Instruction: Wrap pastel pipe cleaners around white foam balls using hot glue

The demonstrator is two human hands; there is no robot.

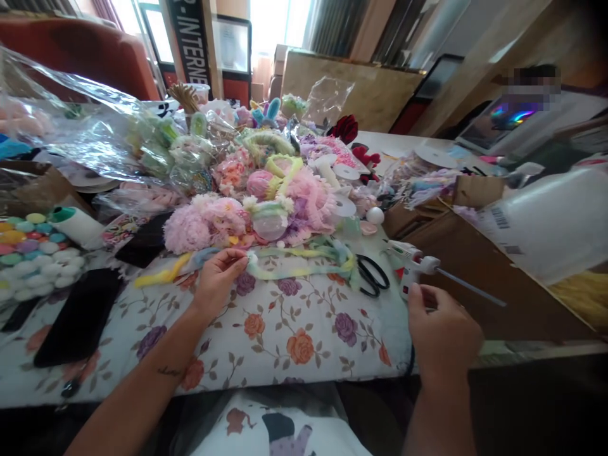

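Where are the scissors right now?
In the head view, right of centre, the black-handled scissors lie between the glue gun and the pastel strip's right end.

One pair of black-handled scissors point(372, 278) — the landmark here — has one hot glue gun point(412, 256) with one glue stick point(472, 288) to its right and one smooth white ball point(375, 216) beyond it. Of two bare hands, one left hand point(222, 277) is left of the scissors, one right hand point(445, 324) right. Far left — one green-ended roll point(78, 223), pompoms point(38, 256) too many to count.
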